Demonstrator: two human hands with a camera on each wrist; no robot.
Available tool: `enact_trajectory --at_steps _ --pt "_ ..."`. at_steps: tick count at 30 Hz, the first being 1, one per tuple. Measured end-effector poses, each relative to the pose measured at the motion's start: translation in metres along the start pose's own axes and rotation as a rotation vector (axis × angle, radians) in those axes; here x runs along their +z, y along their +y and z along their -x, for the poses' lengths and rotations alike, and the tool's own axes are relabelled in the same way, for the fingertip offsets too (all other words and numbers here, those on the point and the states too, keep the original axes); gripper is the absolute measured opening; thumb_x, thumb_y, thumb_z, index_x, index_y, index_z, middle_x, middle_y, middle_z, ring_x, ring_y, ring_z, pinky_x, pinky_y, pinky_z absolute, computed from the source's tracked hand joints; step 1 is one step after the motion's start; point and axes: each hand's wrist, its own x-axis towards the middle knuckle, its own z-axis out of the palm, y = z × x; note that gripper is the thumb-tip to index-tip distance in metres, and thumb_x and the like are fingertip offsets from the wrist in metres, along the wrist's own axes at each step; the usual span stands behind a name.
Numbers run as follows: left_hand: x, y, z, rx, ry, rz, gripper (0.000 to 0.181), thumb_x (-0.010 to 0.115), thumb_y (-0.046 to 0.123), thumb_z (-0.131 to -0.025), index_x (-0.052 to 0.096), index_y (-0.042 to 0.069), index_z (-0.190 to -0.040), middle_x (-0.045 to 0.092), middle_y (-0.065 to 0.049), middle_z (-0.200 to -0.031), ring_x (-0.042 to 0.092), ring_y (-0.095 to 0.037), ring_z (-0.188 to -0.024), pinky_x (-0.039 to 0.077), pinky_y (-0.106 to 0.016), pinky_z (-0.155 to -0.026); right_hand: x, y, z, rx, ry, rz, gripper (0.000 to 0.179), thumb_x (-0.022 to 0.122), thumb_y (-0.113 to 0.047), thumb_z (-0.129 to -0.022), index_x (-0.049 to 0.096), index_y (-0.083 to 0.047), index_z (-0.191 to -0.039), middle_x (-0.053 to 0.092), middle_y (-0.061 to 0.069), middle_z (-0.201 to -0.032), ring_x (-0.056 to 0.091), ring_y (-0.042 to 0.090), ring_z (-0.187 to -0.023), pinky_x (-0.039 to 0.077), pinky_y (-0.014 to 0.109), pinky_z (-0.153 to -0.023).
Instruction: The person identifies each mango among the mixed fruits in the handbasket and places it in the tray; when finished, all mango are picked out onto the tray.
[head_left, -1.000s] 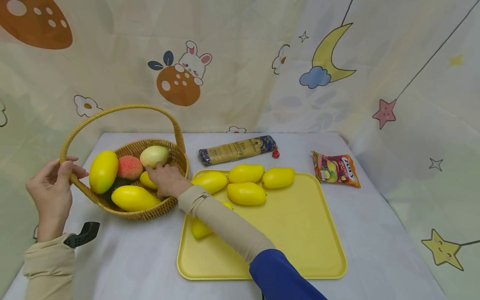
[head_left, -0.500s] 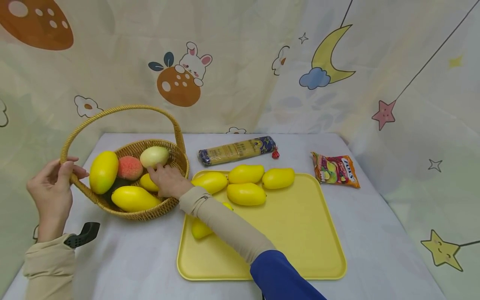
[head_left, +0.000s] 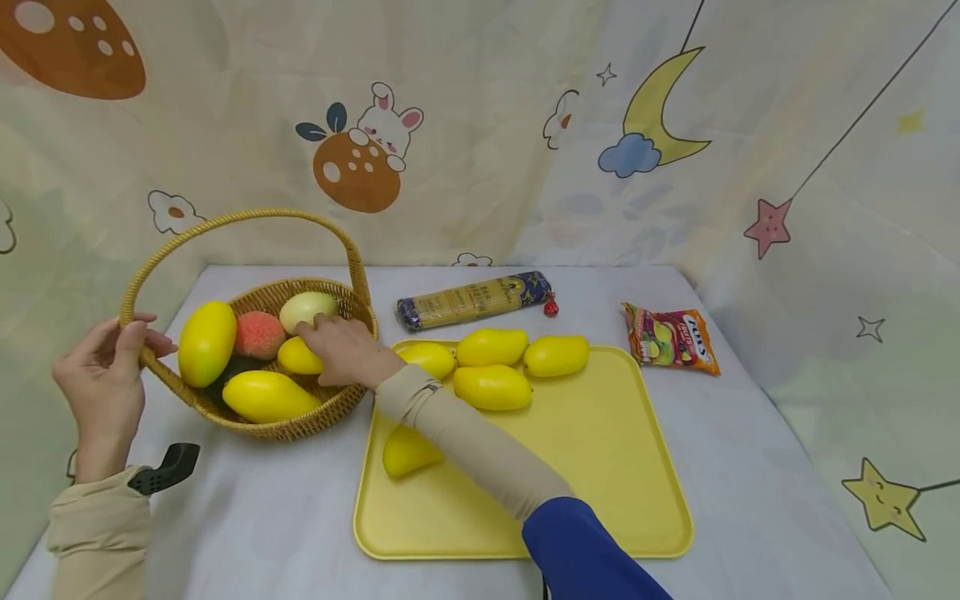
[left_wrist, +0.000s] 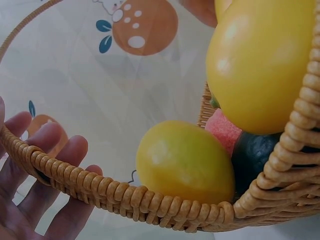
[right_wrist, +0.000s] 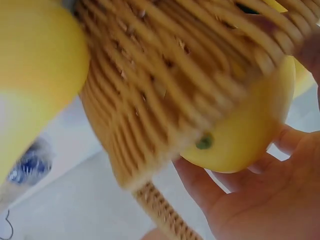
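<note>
The wicker basket (head_left: 285,429) leans toward me at the left, its left side in my left hand (head_left: 108,367), which grips the handle's base at the rim. Inside lie a large yellow mango (head_left: 206,344), a red fuzzy peach (head_left: 259,335), a pale round fruit (head_left: 308,312), another mango (head_left: 270,397) and a dark green fruit (left_wrist: 252,159), mostly hidden. My right hand (head_left: 348,354) reaches in over the right rim. Its fingers curl round a smaller mango (head_left: 298,357); the right wrist view shows the stem end of that mango (right_wrist: 240,135) against the fingers.
A yellow tray (head_left: 585,475) with several mangoes (head_left: 492,387) lies to the right, partly under my right sleeve. Behind it are a noodle pack (head_left: 472,300) and a small red candy (head_left: 551,307). A candy bag (head_left: 670,337) lies at the right.
My right hand has shifted slightly right and up, baring more of the smaller mango. My left hand and the basket stay in place.
</note>
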Motion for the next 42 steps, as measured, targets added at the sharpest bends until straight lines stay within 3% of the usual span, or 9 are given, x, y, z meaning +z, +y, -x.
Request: enact_trajectory --at_steps 5,15,21,30,42 --pt "0.0 0.0 0.0 0.0 0.002 -0.001 0.025 0.058 0.018 -0.096 0.07 -0.001 -0.107 0.062 0.018 -0.071 0.06 -0.001 -0.068 0.048 -0.008 -0.073 -0.01 0.013 0.017 -0.029 0.049 -0.04 0.068 0.073 -0.036 -0.082 0.039 -0.019 -0.138 0.049 0.002 -0.121 0.054 0.014 -0.088 0.048 0.025 -0.071" --pt "0.0 0.0 0.0 0.001 0.0 0.012 0.024 0.058 0.016 -0.095 0.07 -0.002 -0.106 0.062 0.018 -0.071 0.06 -0.002 -0.069 0.048 -0.009 -0.073 -0.025 0.051 0.062 -0.031 0.159 -0.108 0.07 0.072 -0.031 -0.082 0.039 -0.015 -0.142 0.05 0.006 -0.128 0.055 0.018 -0.098 0.05 0.031 -0.078" --pt "0.0 0.0 0.0 -0.013 0.006 0.01 0.025 0.058 0.017 -0.095 0.07 -0.002 -0.106 0.062 0.018 -0.07 0.06 0.0 -0.068 0.048 -0.008 -0.073 -0.021 0.076 0.096 -0.027 0.207 -0.158 0.065 0.072 -0.03 -0.083 0.042 -0.015 -0.138 0.051 0.006 -0.123 0.054 0.017 -0.092 0.049 0.03 -0.076" --pt "-0.001 -0.001 -0.002 -0.037 -0.002 0.012 0.024 0.058 0.017 -0.095 0.07 0.0 -0.109 0.062 0.016 -0.072 0.061 0.001 -0.067 0.048 -0.007 -0.074 -0.011 0.094 0.134 0.029 0.197 -0.156 0.071 0.076 -0.024 -0.081 0.04 -0.013 -0.142 0.046 0.013 -0.14 0.052 0.03 -0.121 0.047 0.044 -0.097" --pt "0.0 0.002 -0.003 -0.054 -0.002 0.036 0.024 0.059 0.018 -0.095 0.07 -0.001 -0.106 0.063 0.013 -0.071 0.061 0.0 -0.067 0.048 -0.007 -0.074 0.004 0.104 0.177 0.071 0.248 -0.185 0.063 0.072 -0.023 -0.08 0.046 -0.011 -0.136 0.051 0.011 -0.132 0.057 0.027 -0.105 0.05 0.041 -0.086"
